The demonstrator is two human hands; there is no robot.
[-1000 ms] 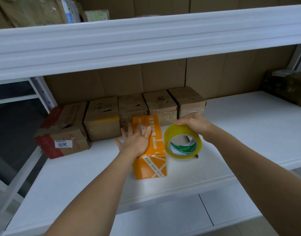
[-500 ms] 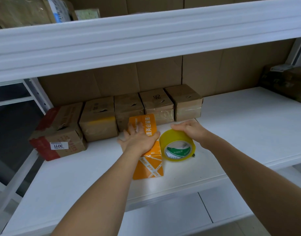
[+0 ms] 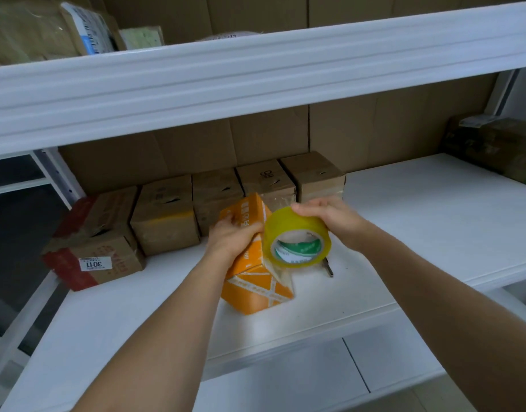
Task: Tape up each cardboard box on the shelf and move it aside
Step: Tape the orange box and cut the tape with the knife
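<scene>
Left hand (image 3: 230, 239) grips the tilted orange box (image 3: 256, 281) on the white shelf (image 3: 434, 233); just beside it, the right hand (image 3: 330, 221) holds the yellow tape roll (image 3: 296, 237) against the box's right side. Brown boxes (image 3: 214, 197) line the back.

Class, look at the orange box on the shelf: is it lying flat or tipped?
Tipped. The orange box stands on one lower corner, its far end raised in the left hand, with the tape roll alongside.
</scene>
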